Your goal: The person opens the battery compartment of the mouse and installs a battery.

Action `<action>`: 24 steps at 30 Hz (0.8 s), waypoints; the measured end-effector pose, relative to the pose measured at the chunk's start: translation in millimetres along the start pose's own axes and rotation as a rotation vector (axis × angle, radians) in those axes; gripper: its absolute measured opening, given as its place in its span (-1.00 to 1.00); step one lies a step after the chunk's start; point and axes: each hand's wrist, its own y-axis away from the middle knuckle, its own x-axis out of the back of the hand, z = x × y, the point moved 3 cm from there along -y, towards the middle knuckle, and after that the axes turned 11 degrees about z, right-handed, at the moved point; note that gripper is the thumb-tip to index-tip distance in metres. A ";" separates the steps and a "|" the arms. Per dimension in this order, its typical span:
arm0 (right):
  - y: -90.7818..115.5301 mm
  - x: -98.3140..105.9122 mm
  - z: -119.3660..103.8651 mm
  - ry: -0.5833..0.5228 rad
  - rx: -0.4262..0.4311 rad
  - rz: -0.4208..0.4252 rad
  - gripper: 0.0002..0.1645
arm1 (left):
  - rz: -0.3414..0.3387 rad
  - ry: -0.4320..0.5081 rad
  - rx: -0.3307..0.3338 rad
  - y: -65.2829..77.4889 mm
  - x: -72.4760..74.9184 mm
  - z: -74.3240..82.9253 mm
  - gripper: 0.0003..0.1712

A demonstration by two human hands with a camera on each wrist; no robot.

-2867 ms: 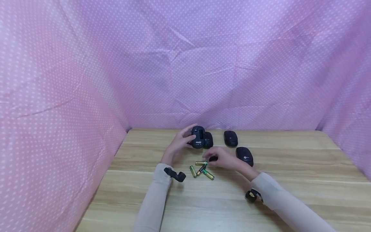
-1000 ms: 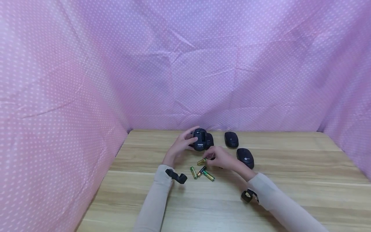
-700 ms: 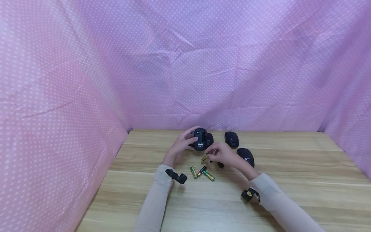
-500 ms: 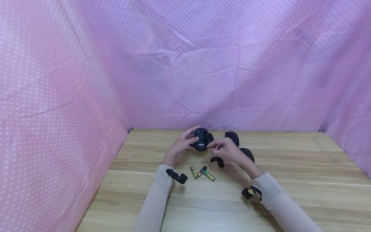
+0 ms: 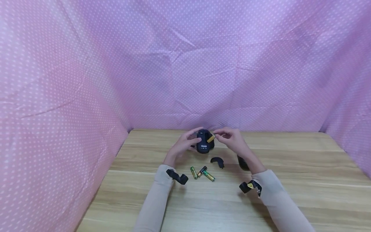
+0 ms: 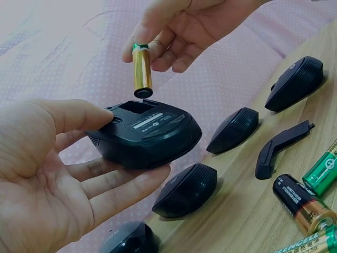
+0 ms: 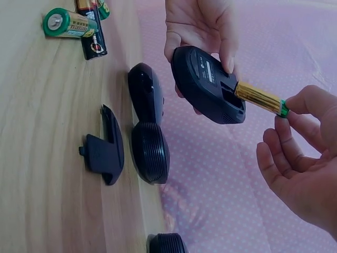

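Note:
My left hand (image 6: 47,163) holds a black computer mouse (image 6: 147,134) with its underside up, thumb on top and fingers beneath. The battery slot in that underside lies uncovered. Between thumb and fingertip, my right hand (image 7: 310,147) pinches a gold battery (image 7: 260,98) by its green end. In the right wrist view the battery's other end is at the slot, slanting out of it; whether it touches is hard to tell. On the table below lies the mouse's detached black cover (image 5: 217,161). Nearer the person are a green-gold battery (image 5: 193,172), a black-copper battery (image 5: 202,171) and another green battery (image 5: 209,176).
Several other black mice stand on the wooden table (image 5: 130,199), one (image 5: 242,163) partly behind the right forearm in the head view. Another mouse (image 6: 233,130) shows in the left wrist view. Pink dotted cloth (image 5: 185,64) hangs behind the table's far edge.
My right hand has picked the gold battery up off the table and carried it up and away to the mouse. The cover has come into sight. The left hand has shifted slightly right.

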 end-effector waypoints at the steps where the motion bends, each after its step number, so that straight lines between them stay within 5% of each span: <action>1: -0.4 -0.2 -0.1 -0.005 0.003 0.012 -0.78 | -0.003 0.000 0.004 -0.3 -0.3 -0.1 -0.36; 9: 1.2 -3.3 -0.8 -0.007 0.026 0.075 -0.77 | -0.002 0.032 0.031 -1.5 -2.2 0.6 -0.35; 24: 6.6 -12.2 -5.7 0.150 0.141 0.148 -0.80 | -0.010 -0.001 0.025 -1.3 -4.1 1.1 -0.39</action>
